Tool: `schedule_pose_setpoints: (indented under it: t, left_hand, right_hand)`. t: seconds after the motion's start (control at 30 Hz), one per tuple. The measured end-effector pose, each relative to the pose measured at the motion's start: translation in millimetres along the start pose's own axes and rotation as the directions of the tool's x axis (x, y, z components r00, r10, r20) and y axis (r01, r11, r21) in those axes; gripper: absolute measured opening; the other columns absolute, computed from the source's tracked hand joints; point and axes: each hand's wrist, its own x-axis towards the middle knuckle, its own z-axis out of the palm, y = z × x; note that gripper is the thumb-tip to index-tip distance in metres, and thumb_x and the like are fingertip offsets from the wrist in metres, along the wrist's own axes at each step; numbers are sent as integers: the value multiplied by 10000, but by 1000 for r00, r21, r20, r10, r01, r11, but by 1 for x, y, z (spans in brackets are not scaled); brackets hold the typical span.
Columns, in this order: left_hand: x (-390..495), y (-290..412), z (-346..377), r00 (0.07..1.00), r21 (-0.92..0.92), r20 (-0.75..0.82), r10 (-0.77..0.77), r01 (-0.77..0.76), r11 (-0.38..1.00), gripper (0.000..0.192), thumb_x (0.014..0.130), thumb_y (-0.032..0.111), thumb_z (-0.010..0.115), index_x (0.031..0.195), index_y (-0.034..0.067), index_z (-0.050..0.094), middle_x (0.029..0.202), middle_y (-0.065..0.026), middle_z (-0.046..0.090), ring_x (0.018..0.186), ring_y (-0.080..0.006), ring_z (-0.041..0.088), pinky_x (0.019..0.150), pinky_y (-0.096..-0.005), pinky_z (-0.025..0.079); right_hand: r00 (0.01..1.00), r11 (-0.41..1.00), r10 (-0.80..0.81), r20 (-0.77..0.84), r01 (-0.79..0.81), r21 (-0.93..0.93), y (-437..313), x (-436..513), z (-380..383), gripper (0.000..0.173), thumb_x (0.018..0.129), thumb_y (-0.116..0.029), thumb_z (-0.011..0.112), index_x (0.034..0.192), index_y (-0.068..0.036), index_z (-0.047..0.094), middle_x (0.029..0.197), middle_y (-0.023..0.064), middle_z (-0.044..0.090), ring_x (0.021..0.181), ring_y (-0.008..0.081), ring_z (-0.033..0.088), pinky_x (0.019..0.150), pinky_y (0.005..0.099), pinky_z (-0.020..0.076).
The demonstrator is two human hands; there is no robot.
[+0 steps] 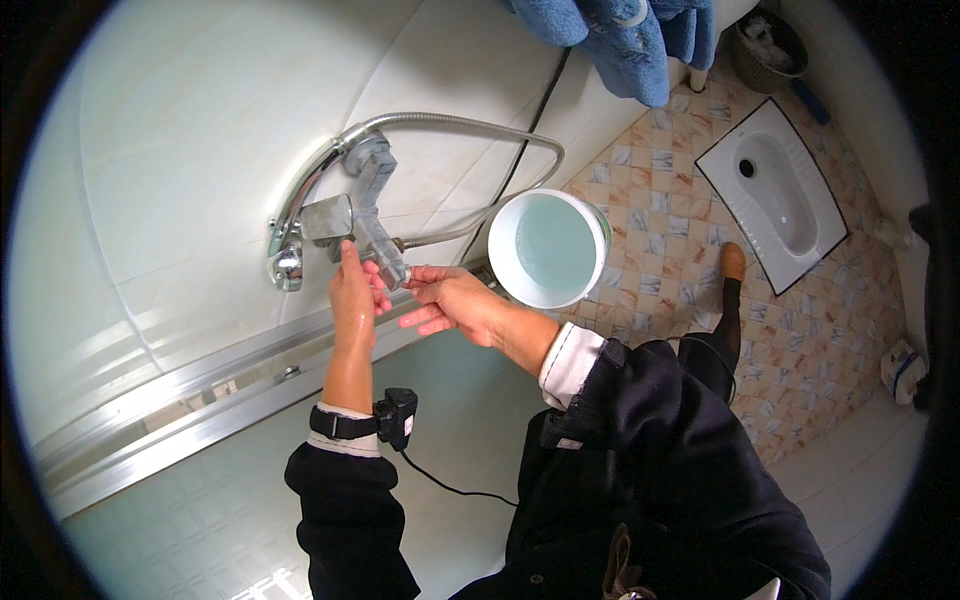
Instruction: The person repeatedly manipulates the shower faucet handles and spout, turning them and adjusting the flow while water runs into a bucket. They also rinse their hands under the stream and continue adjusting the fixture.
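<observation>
A metal shower mixer tap [370,217] is fixed to the tiled wall, with a chrome handset [289,262] hanging at its left and a ribbed metal hose [457,120] looping to the right. My left hand [355,289] is raised at the lower side of the mixer, fingertips near its lever end. My right hand [448,300] has thumb and forefinger at the mixer's lower end, the other fingers spread; whether they pinch it is unclear. Right of the mixer, a white plastic bucket [547,247] holds water.
Blue towels [622,45] hang at the top. A squat toilet [776,195] is set in the tiled floor [645,217], with a waste basket [766,52] beyond it. A metal-framed edge [225,397] runs below the mixer. A cable [457,491] trails from the device on my left wrist.
</observation>
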Motion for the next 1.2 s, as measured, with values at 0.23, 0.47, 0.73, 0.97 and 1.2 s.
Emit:
schedule_pose_setpoints:
  t: [0.23,0.47,0.73,0.97,1.2]
  left_hand:
    - [-3,1,-1,1000,34,-11,21,-20,999,532,899,554,393,793,49,519,594,-13,477,377,-108,419,368,-242,286]
    - [-5,3,-1,999,37,13,32,-32,999,517,901,547,398,802,55,524,608,-13,480,382,-104,418,375,-237,281]
    - [-6,1,-2,999,26,6,31,-31,999,529,903,552,383,822,49,524,612,-14,482,383,-106,420,388,-241,289]
    - [-6,-4,-3,997,-31,38,61,-60,998,548,910,560,360,837,43,529,615,-16,487,388,-104,430,387,-234,296]
    - [1,-21,-6,990,-183,54,131,-119,976,440,962,422,341,938,24,525,731,-25,522,497,-101,490,439,-232,354]
  right_hand:
    - [1000,1000,9,14,-8,-3,3,-1,-8,370,889,-81,463,1255,-33,437,1237,43,484,853,189,644,685,289,528]
    - [1000,1000,16,18,-16,-14,2,-1,-6,385,884,-59,441,1269,-45,433,1281,44,460,854,186,642,687,286,526]
    - [1000,993,-7,-16,5,-117,-1,-3,-2,363,915,-89,441,1275,-47,429,1269,39,486,838,160,641,657,261,523]
    - [996,968,6,-88,-28,-251,-4,-8,-13,302,889,-185,549,1151,-37,525,1124,49,560,759,155,637,609,263,490]
    - [953,859,-124,-278,-37,-510,-11,-10,-14,308,822,-320,661,843,-21,590,730,45,592,592,114,575,479,245,433]
